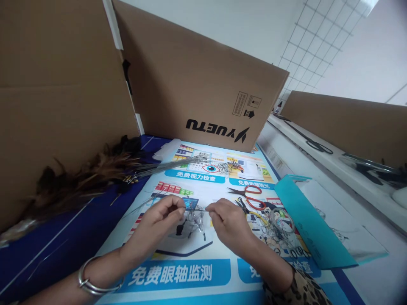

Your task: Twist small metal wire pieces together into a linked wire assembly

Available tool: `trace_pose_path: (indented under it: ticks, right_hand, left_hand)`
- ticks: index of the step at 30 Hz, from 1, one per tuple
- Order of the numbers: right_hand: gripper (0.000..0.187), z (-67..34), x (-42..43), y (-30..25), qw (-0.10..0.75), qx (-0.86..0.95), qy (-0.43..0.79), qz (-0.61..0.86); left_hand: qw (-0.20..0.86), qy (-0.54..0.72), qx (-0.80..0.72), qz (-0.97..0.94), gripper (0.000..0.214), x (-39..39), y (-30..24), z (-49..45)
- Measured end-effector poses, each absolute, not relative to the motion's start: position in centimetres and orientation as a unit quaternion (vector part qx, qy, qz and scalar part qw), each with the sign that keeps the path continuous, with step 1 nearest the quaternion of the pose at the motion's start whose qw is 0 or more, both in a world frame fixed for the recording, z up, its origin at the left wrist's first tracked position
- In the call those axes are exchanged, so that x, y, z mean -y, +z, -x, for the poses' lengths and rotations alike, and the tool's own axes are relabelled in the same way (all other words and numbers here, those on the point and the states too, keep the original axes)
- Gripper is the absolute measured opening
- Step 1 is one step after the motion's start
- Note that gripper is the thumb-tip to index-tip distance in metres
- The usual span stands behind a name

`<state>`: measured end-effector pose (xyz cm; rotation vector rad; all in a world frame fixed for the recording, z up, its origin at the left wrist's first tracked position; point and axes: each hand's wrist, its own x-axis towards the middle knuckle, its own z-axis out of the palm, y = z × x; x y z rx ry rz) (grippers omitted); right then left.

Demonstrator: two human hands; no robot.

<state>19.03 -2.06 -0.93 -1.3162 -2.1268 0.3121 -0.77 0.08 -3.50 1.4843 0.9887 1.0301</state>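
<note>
My left hand [163,218] and my right hand [227,220] are close together over a printed poster [178,275] on the table. Both hands pinch a thin metal wire [197,209] that spans the short gap between them. The left wrist wears a silver bangle [90,281]. Small wire pieces [193,222] lie on the poster just under the hands. Red-handled scissors [252,197] and yellow-handled pliers [251,212] lie right of my right hand.
Brown feathers [85,178] and a bundle of wires [171,165] lie at the left. Tall cardboard panels [203,84] stand behind and at the left. A clear round tub [281,220] and a teal folder [314,228] lie at the right.
</note>
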Motion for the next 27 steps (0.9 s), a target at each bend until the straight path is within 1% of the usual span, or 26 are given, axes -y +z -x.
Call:
trace_pose_path:
  ticks: [4,7,11,14,18,20,24,27]
  right_hand:
    - [0.019,-18.6,2.0,-0.8,0.297,0.798,0.165,0.498]
    - [0.015,-18.2,2.0,-1.0,0.307,0.776,0.212,0.508]
    - [0.011,-18.1,1.6,-2.3,0.352,0.717,0.305,0.519]
    - [0.006,-18.0,1.4,-3.3,0.392,0.66,0.407,0.495]
    - [0.007,-17.7,1.4,-3.5,0.419,0.59,0.504,0.473]
    - [0.007,-17.7,1.5,-3.2,0.42,0.557,0.546,0.464]
    - [0.005,-18.0,1.4,-2.9,0.414,0.498,0.621,0.441]
    - [0.002,-18.2,1.3,-2.9,0.407,0.494,0.621,0.452]
  left_hand:
    - [0.577,0.441,-0.385,-0.57,0.008,0.0,-3.7,0.4]
    - [0.637,0.451,-0.365,-0.508,0.007,0.0,-3.5,0.3]
    - [0.736,0.444,-0.327,-0.394,0.01,-0.1,-2.9,0.3]
    - [0.766,0.438,-0.299,-0.362,0.011,0.1,-2.7,0.2]
    - [0.762,0.409,-0.297,-0.405,0.016,0.5,-3.3,-0.2]
    - [0.741,0.398,-0.297,-0.452,0.018,0.5,-3.8,-0.4]
    - [0.639,0.389,-0.306,-0.589,0.018,0.3,-4.3,-0.2]
    - [0.578,0.347,-0.33,-0.661,0.014,-0.1,-3.9,0.1]
